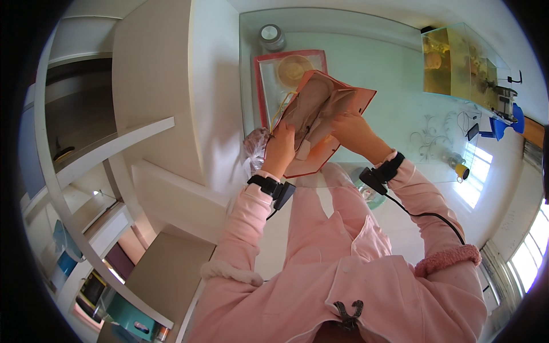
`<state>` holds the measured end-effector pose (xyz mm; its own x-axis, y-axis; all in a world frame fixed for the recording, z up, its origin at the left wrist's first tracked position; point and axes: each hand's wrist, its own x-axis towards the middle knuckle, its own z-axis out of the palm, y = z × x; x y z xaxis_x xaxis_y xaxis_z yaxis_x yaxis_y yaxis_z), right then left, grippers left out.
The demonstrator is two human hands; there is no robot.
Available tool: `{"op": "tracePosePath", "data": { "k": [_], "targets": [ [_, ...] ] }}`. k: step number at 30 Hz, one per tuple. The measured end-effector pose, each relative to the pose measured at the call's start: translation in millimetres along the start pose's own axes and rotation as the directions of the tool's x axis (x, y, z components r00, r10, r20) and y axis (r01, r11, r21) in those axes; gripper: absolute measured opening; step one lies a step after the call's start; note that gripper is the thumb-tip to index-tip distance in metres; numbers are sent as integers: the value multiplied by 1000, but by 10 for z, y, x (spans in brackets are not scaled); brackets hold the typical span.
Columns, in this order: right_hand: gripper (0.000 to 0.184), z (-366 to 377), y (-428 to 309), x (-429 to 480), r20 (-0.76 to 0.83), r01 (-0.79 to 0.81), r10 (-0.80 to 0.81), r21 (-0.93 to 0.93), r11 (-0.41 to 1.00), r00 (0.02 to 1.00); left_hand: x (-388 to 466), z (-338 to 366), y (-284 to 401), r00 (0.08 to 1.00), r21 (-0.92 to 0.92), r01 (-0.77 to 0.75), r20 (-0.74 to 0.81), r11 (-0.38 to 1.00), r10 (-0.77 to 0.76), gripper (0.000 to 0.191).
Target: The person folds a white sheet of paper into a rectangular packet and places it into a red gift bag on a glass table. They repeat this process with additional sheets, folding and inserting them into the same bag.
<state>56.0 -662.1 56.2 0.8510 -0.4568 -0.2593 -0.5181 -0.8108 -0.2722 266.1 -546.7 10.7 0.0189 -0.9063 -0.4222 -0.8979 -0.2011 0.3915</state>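
An orange-red paper bag [328,150] with a yellow cord handle [282,105] is tilted over the glass table, its mouth facing me and its pale brown inside showing. My left hand [281,143] grips the bag's left edge, thumb over the rim. At the right side of the mouth, my right hand [356,132] has its fingers curled on a brownish paper flap [339,105] of the bag; the fingertips are partly hidden. A small pale tag [303,151] hangs near the lower rim. I cannot tell whether anything lies deep inside.
On the glass tabletop [386,77] are a red-rimmed tray [258,85] with a round tan item [295,70], a silver-lidded jar [272,36], a tied plastic bag [256,148], a phone [472,132] and a yellow cup [461,171]. A fish tank [461,64] stands far right; white shelving [116,145] rises left.
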Motion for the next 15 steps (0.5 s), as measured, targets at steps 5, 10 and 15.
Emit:
{"op": "tracePosePath", "data": {
  "k": [5, 10, 15],
  "targets": [
    [19, 248, -236, 466, 134, -25, -15, 294, 956, 991, -104, 174, -126, 998, 292, -64, 11, 954, 64, 18],
    [27, 497, -448, 634, 206, 67, -125, 267, 961, 971, -29, 94, -297, 971, 153, -83, 234, 985, 46, 21],
    [28, 529, -543, 741, 226, 95, -154, 254, 963, 962, -136, -52, -219, 982, -39, -181, 54, 983, 183, 24]
  ]
}}
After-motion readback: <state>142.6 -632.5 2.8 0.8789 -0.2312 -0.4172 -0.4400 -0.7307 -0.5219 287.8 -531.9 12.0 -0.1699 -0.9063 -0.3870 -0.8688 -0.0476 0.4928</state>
